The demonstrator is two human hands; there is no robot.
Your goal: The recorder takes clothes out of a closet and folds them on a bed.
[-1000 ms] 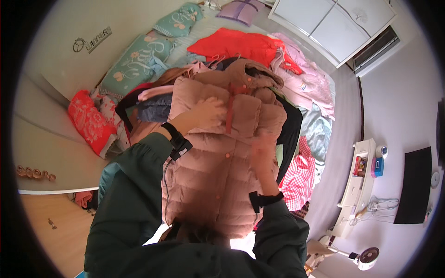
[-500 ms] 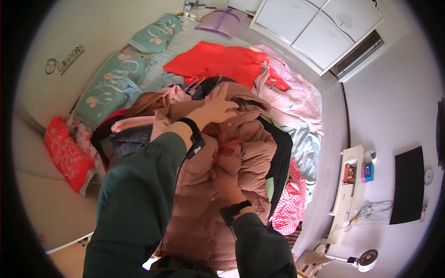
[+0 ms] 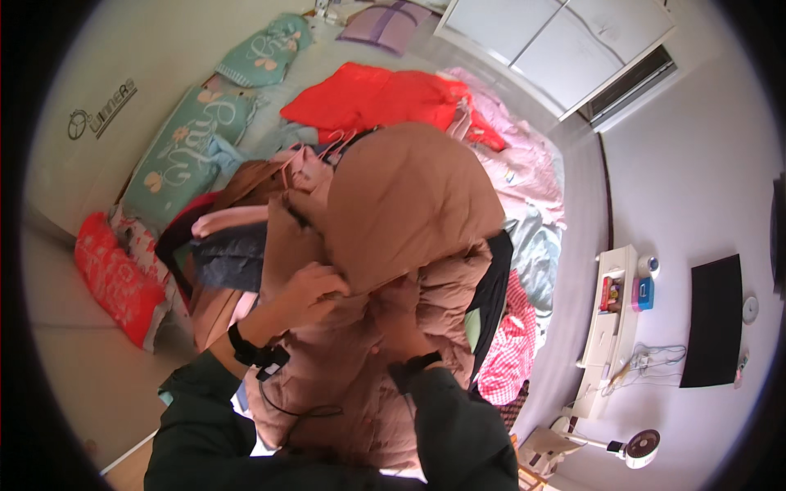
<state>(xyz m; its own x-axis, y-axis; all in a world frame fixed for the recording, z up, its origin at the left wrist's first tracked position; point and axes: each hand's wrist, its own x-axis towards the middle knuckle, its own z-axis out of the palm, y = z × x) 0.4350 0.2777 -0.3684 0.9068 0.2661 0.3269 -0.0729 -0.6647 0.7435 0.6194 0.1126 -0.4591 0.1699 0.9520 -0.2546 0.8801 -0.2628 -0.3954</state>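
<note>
A brown quilted down coat [image 3: 352, 393] lies spread in front of me on top of a heap of clothes. Its large hood [image 3: 413, 196] is folded toward me over the collar. My left hand [image 3: 309, 295] is closed on the hood's near left edge, fingers curled over the fabric. Under the hood's near edge, at the coat's front, is my right hand [image 3: 397, 315]; the hood and shadow hide its fingers. Each wrist wears a dark band, and a thin black cord hangs from the left one across the coat.
Around the coat on the bed lie a red garment [image 3: 377, 98], pink hangers, a pink padded jacket [image 3: 524, 180] and a red checked cloth [image 3: 509, 352]. Green pillows [image 3: 192, 147] and a red floral cushion [image 3: 119, 270] line the left wall. A white cabinet [image 3: 610, 327] and a fan [image 3: 641, 448] stand right.
The hood has come up and over toward me, covering the collar and the red strips. My left hand has moved back toward me to the hood's edge; my right stayed nearly in place.
</note>
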